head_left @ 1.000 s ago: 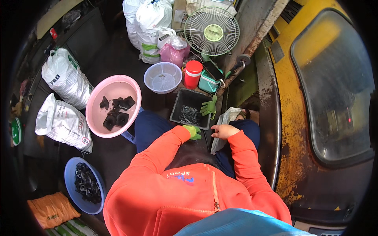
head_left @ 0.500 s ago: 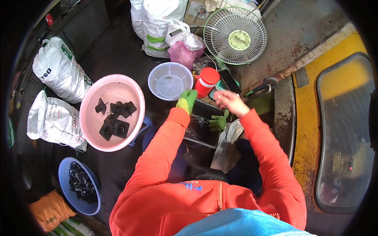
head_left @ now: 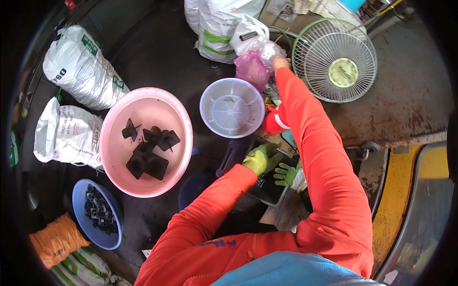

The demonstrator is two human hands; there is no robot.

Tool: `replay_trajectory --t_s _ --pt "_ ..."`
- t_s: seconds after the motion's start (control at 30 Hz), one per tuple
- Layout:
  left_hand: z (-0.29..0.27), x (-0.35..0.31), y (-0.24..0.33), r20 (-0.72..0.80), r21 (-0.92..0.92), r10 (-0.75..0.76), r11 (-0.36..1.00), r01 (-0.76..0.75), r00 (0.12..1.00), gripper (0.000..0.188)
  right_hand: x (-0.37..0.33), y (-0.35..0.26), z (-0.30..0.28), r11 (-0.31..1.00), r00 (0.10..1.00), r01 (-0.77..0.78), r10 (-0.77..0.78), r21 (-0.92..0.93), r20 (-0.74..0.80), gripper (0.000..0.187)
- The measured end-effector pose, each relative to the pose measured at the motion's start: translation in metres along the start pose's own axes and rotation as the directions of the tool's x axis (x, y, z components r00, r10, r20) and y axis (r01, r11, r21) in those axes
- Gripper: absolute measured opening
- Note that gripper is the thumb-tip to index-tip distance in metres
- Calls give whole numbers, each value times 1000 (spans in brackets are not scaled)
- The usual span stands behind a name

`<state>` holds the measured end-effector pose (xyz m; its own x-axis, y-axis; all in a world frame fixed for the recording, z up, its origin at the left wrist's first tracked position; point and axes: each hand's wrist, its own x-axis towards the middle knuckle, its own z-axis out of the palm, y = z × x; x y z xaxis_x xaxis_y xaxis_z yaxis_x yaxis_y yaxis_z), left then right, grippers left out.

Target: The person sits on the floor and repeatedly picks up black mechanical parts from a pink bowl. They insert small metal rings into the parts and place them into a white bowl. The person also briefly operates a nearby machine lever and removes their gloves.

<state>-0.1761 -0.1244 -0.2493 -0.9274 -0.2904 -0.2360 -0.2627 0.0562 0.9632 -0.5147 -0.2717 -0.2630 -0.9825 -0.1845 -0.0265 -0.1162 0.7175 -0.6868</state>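
My left hand (head_left: 262,159), in a yellow-green glove, is low over a dark tray (head_left: 270,194), its fingers apart and nothing seen in them. Just right of it lies a loose green work glove (head_left: 285,175). My bare right hand (head_left: 280,62) reaches far forward to a clear plastic bag (head_left: 268,51) beside a pink plastic bag (head_left: 253,70). Its fingers are mostly hidden, so whether it grips the bag does not show. Beneath the right forearm, a red jar (head_left: 274,123) is partly covered. A pale blue plastic basket (head_left: 232,107) stands left of that jar.
A pink basin (head_left: 109,162) holds several black funnel-like parts (head_left: 156,164). A blue basin (head_left: 116,238) with small dark parts stands nearer left. White sacks (head_left: 78,66) line the left side. A green-rimmed fan (head_left: 334,59) stands right of my right hand.
My right hand has moved forward from near the red jar to the plastic bags. My left hand has come back and right, down toward the loose glove. The view has shifted.
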Motion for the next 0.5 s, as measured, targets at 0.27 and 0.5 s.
replay_trajectory --t_s 0.27,0.5 --pt "-2 1 -6 -130 -1 141 990 -142 982 41 2 -35 -16 979 944 -122 64 163 325 90" --pt "13 6 -18 -66 -116 55 991 -62 996 37 29 -40 5 975 934 -74 -6 208 359 79"
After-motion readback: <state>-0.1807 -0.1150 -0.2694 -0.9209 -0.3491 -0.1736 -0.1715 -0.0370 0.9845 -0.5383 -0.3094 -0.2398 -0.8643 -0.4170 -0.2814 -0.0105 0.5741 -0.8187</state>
